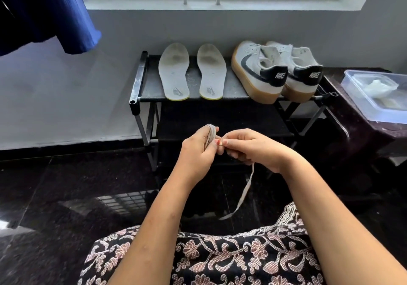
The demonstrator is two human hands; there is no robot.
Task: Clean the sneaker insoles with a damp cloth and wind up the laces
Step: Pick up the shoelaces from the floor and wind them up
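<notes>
A grey-white shoelace [246,188] is wound in several loops around the fingers of my left hand [199,150]. My right hand [253,147] pinches the lace right beside those loops, and its loose tail hangs down toward my lap. Two grey insoles [174,73] [211,72] lie side by side on the top shelf of a black shoe rack [137,81]. Two white sneakers with black heels and gum soles [256,70] [302,73] stand on the right of the same shelf, heels toward me.
A clear plastic box [374,95] holding a pale cloth sits on a dark stool at the right. A blue garment [44,11] hangs at the upper left. The floor is dark polished stone. A window sill runs along the white wall behind the rack.
</notes>
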